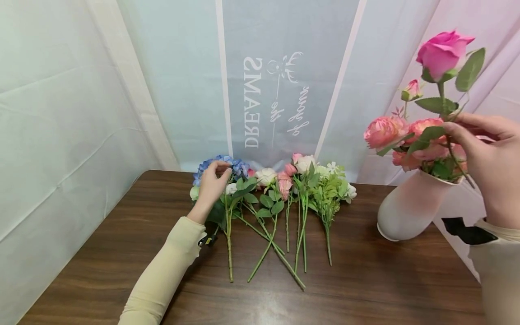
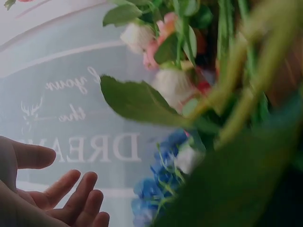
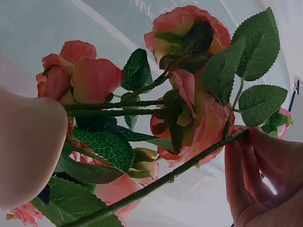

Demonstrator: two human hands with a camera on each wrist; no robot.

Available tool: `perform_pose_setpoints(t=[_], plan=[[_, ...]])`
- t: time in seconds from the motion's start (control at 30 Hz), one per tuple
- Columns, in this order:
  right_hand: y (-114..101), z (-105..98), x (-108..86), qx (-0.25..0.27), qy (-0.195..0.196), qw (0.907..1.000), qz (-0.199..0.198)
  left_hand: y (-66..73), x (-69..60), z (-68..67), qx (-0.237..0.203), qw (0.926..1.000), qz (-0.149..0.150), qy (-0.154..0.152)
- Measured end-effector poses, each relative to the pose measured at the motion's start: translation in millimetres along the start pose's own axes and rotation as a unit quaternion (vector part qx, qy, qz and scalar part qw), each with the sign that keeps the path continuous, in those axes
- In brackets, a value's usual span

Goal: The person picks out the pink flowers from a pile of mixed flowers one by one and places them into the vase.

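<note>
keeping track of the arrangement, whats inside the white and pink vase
Coral-pink flowers and green leaves stick out of the mouth of the vase. Their lower stems, and anything else deeper inside, cannot be seen because the vase covers them.

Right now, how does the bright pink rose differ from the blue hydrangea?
Pose: the bright pink rose is held upright by its stem in the right hand, while the blue hydrangea lies on the table.
Form: the rose is one bloom with broad petals; the hydrangea is a cluster of many small ones.
Both are flowers.
</note>
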State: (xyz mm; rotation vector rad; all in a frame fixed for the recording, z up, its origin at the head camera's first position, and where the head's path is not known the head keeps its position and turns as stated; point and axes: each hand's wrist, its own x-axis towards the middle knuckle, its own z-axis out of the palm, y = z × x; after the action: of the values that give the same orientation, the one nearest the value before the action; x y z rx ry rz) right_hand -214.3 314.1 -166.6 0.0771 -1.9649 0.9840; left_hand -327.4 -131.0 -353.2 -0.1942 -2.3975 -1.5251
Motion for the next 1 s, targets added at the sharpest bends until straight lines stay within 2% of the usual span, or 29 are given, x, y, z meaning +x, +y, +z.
perform_pose_setpoints(t=[0.2,0.43,0.57,0.8,1.0], plan=[[1,2,8.4,0.008,0.007,0.9997,0.021,-11.3,-3.1,-18.9,0.044,0.9989,-0.014,0.01],[2,4,18.1,0.077,0.01,0.9941,0.076,-27.4,-7.2,-38.8,0.066,0.9975,-0.019,0.016],[1,5,23.6,0.112,0.022,0.9892,0.092,-37.3,-9.3,-48.2,0.079,0.9963,-0.024,0.021],[-5,9,33.3,0.101,0.038,0.9873,0.116,-49.0,-11.6,-61.3,0.111,0.9928,-0.026,0.037],[5,14,35.0,0.113,0.052,0.9864,0.107,-55.7,-15.7,-68.8,0.121,0.9914,-0.033,0.037]])
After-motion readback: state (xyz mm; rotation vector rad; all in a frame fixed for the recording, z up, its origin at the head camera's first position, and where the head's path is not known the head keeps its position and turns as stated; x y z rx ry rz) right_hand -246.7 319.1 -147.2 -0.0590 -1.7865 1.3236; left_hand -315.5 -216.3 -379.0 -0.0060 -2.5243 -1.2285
